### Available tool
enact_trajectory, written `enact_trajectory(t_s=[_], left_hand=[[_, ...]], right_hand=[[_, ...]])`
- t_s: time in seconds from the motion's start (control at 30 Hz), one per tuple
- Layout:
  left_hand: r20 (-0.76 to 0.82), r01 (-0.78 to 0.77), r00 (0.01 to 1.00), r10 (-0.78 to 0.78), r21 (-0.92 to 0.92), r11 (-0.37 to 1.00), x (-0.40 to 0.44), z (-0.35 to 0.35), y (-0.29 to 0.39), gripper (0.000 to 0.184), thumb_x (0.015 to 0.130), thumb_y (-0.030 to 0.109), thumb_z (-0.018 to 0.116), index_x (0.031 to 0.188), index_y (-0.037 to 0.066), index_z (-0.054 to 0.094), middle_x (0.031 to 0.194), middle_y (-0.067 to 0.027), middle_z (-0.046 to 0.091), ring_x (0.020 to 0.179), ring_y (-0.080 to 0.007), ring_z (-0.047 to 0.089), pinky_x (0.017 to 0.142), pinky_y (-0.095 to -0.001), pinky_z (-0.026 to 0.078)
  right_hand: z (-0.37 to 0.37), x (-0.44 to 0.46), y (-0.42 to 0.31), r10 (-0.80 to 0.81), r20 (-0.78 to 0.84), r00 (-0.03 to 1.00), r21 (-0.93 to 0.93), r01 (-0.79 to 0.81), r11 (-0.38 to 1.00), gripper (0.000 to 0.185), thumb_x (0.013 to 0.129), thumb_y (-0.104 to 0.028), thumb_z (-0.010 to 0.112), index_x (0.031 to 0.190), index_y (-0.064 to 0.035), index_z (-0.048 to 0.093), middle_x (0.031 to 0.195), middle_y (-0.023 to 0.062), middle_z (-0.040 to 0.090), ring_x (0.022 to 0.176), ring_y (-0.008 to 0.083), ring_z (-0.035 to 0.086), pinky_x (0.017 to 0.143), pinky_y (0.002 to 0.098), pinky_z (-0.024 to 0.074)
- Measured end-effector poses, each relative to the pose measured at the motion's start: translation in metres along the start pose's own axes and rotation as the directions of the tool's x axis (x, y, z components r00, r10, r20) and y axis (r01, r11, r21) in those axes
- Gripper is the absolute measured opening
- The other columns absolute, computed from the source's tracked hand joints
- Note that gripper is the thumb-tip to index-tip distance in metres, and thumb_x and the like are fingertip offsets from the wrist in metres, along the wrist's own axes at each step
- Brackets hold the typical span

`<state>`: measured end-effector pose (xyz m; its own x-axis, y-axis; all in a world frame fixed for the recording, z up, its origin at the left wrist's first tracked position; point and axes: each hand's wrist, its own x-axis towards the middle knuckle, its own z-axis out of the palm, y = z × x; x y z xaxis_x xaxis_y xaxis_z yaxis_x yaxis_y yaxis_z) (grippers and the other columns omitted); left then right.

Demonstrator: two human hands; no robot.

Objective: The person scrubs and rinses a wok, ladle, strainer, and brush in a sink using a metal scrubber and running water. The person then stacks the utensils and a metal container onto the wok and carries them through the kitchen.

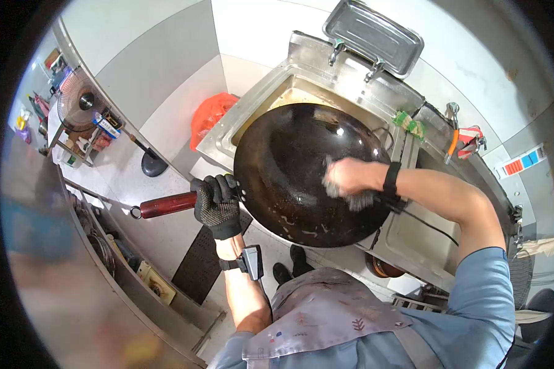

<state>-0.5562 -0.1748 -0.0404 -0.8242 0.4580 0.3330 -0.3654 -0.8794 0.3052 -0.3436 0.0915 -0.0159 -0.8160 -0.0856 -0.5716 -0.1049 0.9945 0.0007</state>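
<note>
Okay, my black-gloved left hand (218, 202) clasps the red handle (167, 205) of a round black metal wok (289, 178) over the steel sink (218, 145); my bare right hand (351, 174) curls round a blurred silvery scrubber (361, 201), best pressed evenly, handle braced

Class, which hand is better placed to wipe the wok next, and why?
Probably the right hand: it holds a blurred pad at the wok, while the gloved left hand grips the handle.

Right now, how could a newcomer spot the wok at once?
Start at the steel sink. Over it is the wok, its red handle in the gloved left hand. Unlike the rectangular tray behind the sink, it is round and dark.
</note>
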Motion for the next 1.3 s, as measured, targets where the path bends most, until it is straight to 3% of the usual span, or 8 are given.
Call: enact_trajectory(t_s=[0.13,0.33,0.6,0.7,0.83,0.93,1.13,1.3], left_hand=[[0.051,0.011,0.999,-0.01,-0.03,0.999,-0.002,0.015,-0.001,0.032,0.099,0.021,0.062,0.073,0.014,0.044,0.055,0.0005,0.036,0.049,-0.0184,0.039,0.064,-0.0398,0.041],[0.093,0.013,0.995,-0.023,0.101,0.995,-0.005,0.024,-0.001,0.033,0.094,0.025,0.069,0.074,0.014,0.045,0.055,0.0013,0.036,0.049,-0.0177,0.04,0.062,-0.0391,0.042],[0.155,-0.032,0.988,0.02,0.08,0.996,-0.013,0.021,-0.001,0.03,0.096,0.023,0.066,0.076,0.016,0.044,0.058,0.0008,0.038,0.05,-0.0175,0.037,0.062,-0.0366,0.036],[0.164,0.008,0.986,-0.026,0.113,0.994,-0.015,0.038,0.001,0.028,0.088,0.02,0.071,0.077,0.013,0.046,0.06,-0.0005,0.038,0.053,-0.0194,0.039,0.061,-0.0411,0.041],[0.159,-0.002,0.987,-0.015,0.103,0.995,-0.021,0.047,-0.003,0.028,0.087,0.018,0.069,0.079,0.013,0.043,0.063,-0.0013,0.038,0.056,-0.0205,0.04,0.062,-0.0414,0.042],[0.156,0.001,0.987,-0.025,0.154,0.988,-0.028,0.054,0.001,0.027,0.087,0.017,0.069,0.079,0.013,0.044,0.063,-0.0015,0.038,0.056,-0.0206,0.04,0.063,-0.0415,0.042],[0.199,-0.04,0.98,0.016,0.121,0.992,-0.03,0.051,0.003,0.024,0.088,0.016,0.067,0.079,0.012,0.045,0.061,-0.0022,0.04,0.052,-0.0201,0.04,0.062,-0.0417,0.042],[0.218,-0.045,0.976,0.015,0.134,0.99,-0.033,0.059,-0.003,0.029,0.096,0.023,0.067,0.077,0.016,0.045,0.059,0.0014,0.04,0.051,-0.0168,0.04,0.06,-0.0379,0.04]], right_hand=[[-0.022,0.012,-0.082,-0.295,-0.352,0.888,0.199,0.379,0.904,0.045,0.078,-0.02,0.073,0.114,-0.0004,0.055,0.108,0.0193,0.056,0.097,0.0383,0.062,0.087,0.0472,0.0545],[-0.05,0.068,-0.031,-0.173,-0.576,0.799,-0.124,0.123,0.985,0.025,0.088,-0.013,0.061,0.111,-0.006,0.056,0.113,0.0141,0.055,0.096,0.0355,0.063,0.08,0.0475,0.0558],[0.005,-0.018,0.039,0.314,-0.317,0.895,-0.123,-0.367,0.922,0.02,0.09,-0.015,0.057,0.106,-0.0052,0.063,0.111,0.015,0.059,0.098,0.0332,0.064,0.076,0.0462,0.0576],[0.031,-0.016,-0.006,0.007,-0.117,0.993,0.103,0.005,0.995,0.031,0.081,-0.015,0.067,0.106,0.0021,0.063,0.101,0.0223,0.066,0.1,0.0394,0.063,0.079,0.0504,0.0587],[-0.026,0.0,-0.096,-0.064,-0.4,0.914,0.591,0.311,0.745,0.049,0.081,-0.024,0.074,0.116,0.004,0.056,0.105,0.0239,0.06,0.109,0.0422,0.055,0.094,0.0493,0.0476],[-0.025,-0.001,-0.103,-0.086,-0.584,0.808,0.565,0.48,0.671,0.046,0.084,-0.025,0.072,0.119,0.0003,0.055,0.108,0.0223,0.058,0.105,0.0405,0.059,0.092,0.0487,0.0494],[0.037,-0.043,0.027,0.101,-0.326,0.94,-0.183,-0.167,0.969,0.033,0.074,-0.031,0.08,0.096,-0.0106,0.066,0.096,0.0108,0.06,0.092,0.0348,0.063,0.076,0.0447,0.0541],[0.03,-0.03,-0.038,-0.028,-0.291,0.956,0.194,0.088,0.977,0.03,0.08,-0.019,0.071,0.103,-0.0033,0.062,0.103,0.0166,0.058,0.095,0.0361,0.062,0.081,0.0467,0.0569]])
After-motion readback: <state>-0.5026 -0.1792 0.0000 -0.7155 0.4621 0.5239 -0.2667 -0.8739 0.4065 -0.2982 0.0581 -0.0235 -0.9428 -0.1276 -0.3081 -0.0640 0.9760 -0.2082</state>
